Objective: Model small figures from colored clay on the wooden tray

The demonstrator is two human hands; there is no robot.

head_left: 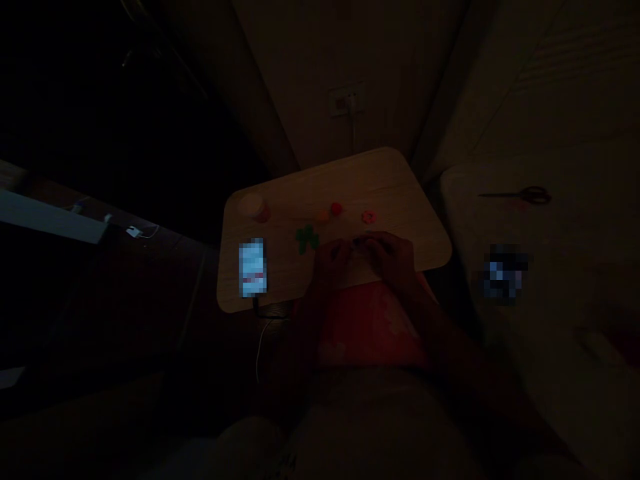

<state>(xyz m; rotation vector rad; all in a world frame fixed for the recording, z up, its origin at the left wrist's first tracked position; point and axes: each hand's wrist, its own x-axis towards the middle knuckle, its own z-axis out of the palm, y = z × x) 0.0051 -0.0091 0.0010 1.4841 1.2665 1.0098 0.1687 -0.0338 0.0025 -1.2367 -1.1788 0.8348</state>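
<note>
In the dim light my left hand (pixel 332 259) is over the near edge of a small wooden table, its fingers curled closed. Close beside it on the right is my right hand (pixel 388 251), with fingers bent inward and pressed together. A small dark piece (pixel 357 243) shows between the fingertips; its kind is too dark to make out. A green flower-like shape (pixel 307 239) lies left of my left hand. Beyond the hands are an orange lump (pixel 321 215), a round red piece (pixel 336 209) and a pinkish-red ring-like flower shape (pixel 369 217).
The table (pixel 285 187) has rounded corners. On its left side are a tub-like container (pixel 255 207) and a lit phone (pixel 253 268) with a cable. Scissors (pixel 520 195) lie on a pale surface at right. A plug sits in the wall socket (pixel 347 101).
</note>
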